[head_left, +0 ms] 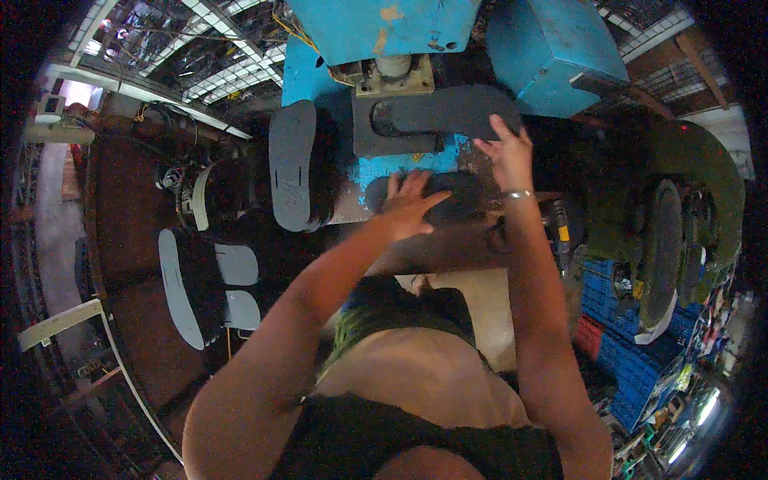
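Observation:
My left hand [410,206] lies with fingers spread against a dark shoe sole [462,194] at the near edge of the blue machine bed [384,166]. My right hand [512,158] is raised farther right, fingers apart. Its fingertips are at the right end of a long dark grey sole [460,102]; whether they touch it is hard to tell. That sole reaches leftward over a flat dark block [400,142], below the metal press plate [412,78]. A stack of dark grey soles [290,164] with two small slits stands left of the bed.
Overhead at the far side is the blue press head [384,28], beside a blue metal box [552,60]. Light grey soles [180,288] lie at the left. On the right are more soles [662,248] and blue crates [612,352].

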`<state>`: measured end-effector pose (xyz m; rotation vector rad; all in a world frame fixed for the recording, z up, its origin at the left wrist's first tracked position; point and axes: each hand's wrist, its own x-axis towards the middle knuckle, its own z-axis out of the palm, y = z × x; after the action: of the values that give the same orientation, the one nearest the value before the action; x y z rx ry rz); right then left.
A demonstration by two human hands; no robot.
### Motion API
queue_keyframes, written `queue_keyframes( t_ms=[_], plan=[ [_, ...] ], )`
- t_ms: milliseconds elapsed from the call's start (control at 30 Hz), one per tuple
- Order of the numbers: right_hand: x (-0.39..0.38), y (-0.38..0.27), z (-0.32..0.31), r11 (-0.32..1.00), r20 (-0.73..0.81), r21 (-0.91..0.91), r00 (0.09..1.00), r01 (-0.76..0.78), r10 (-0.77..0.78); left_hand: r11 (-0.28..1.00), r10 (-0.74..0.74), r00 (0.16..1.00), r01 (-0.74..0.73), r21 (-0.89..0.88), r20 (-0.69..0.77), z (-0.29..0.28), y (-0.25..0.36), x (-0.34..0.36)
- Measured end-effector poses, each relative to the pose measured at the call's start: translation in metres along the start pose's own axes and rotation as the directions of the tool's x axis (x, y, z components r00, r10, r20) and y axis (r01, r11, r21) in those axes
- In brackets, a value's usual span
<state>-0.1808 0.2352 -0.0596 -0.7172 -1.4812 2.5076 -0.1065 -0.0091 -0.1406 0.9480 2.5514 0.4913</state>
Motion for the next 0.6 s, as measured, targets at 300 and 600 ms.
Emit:
queue_keyframes(
  t_ms=[300, 600],
  plan=[
    [0.081, 0.078, -0.017, 0.985, 0.010, -0.055, 0.986, -0.165, 0.166, 0.986, -0.166, 0.985, 0.165, -0.028, -0.038, -0.002, -0.037, -0.067],
    [0.082, 0.079, -0.022, 0.971, 0.044, -0.122, 0.976, -0.204, 0.211, 0.990, -0.141, 0.987, 0.139, -0.033, -0.082, -0.009, -0.037, -0.070]
  ],
)
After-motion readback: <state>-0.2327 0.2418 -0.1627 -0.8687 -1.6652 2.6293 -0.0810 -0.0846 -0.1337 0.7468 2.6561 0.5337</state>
